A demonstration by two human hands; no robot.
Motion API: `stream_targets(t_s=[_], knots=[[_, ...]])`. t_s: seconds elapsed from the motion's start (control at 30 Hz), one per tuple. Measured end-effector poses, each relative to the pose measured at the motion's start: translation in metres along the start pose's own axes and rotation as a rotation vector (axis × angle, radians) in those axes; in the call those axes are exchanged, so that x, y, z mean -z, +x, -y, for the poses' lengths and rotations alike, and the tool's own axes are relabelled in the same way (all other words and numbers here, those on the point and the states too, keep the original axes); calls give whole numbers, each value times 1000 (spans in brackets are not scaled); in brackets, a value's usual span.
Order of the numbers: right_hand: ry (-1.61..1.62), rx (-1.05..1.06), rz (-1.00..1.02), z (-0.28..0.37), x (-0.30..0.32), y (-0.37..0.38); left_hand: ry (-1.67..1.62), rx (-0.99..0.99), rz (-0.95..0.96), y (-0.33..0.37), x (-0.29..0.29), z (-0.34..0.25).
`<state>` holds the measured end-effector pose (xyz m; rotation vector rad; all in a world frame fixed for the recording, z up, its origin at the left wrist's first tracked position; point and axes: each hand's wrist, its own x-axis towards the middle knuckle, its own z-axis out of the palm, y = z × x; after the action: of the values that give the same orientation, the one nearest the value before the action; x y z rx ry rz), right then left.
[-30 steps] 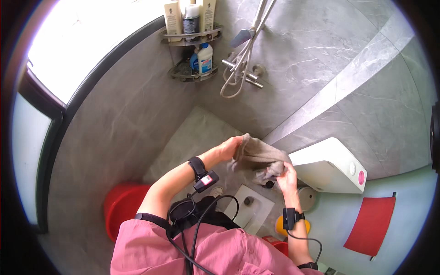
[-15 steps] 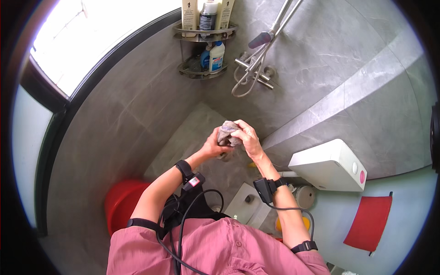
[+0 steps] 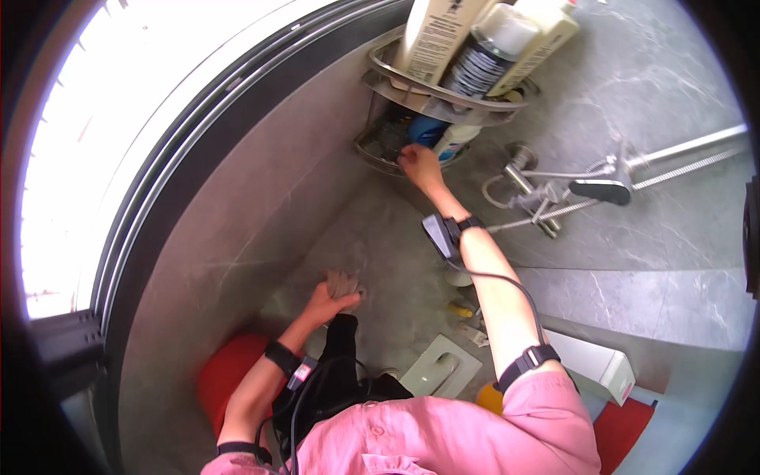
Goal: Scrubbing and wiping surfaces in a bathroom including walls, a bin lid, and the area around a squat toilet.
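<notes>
My left hand (image 3: pixel 323 305) is closed round a crumpled grey-brown cloth (image 3: pixel 343 286), held low over the floor. My right arm reaches up to the metal corner rack (image 3: pixel 443 103). At its lower tier, my right hand (image 3: pixel 422 168) has its fingers curled in at the front rim; what they grip, if anything, is hidden. Just behind that hand stand a blue bottle (image 3: pixel 426 130) and a white bottle (image 3: pixel 457 140) with a coloured label. Taller cream bottles (image 3: pixel 437 39) and a dark spray can (image 3: pixel 483 59) with a clear cap fill the upper tier.
Right of the rack, the shower mixer (image 3: pixel 538 194) and its hose jut from the grey wall. A squat toilet (image 3: pixel 441 366) is set in the floor below, beside a white cistern (image 3: pixel 590 360). A red tub (image 3: pixel 229 376) stands at my left; a window frame (image 3: pixel 150 214) curves above it.
Both hands were together on the cloth. My right hand has let go and moved up to the rack, while my left has lowered with the cloth. My view has turned toward the rack.
</notes>
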<state>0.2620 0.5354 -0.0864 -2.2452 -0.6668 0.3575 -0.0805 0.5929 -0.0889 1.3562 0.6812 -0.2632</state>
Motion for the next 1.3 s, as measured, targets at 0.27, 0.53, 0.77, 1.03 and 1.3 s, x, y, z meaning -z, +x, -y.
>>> stream_targets(t_s=[0.27, 0.53, 0.77, 1.03, 1.3], knots=[[-533, -149, -101, 19, -77, 68, -174, 84, -131, 12, 51, 22], [-211, 389, -233, 24, -29, 29, -203, 57, -118, 37, 48, 8], [449, 257, -594, 9, 0, -70, -151, 119, -66, 43, 23, 19], [1873, -573, -349, -32, 15, -195, 47, 145, 102, 56, -8, 24], [999, -427, -264, 8, -7, -240, 353, -266, 31, 46, -57, -19]])
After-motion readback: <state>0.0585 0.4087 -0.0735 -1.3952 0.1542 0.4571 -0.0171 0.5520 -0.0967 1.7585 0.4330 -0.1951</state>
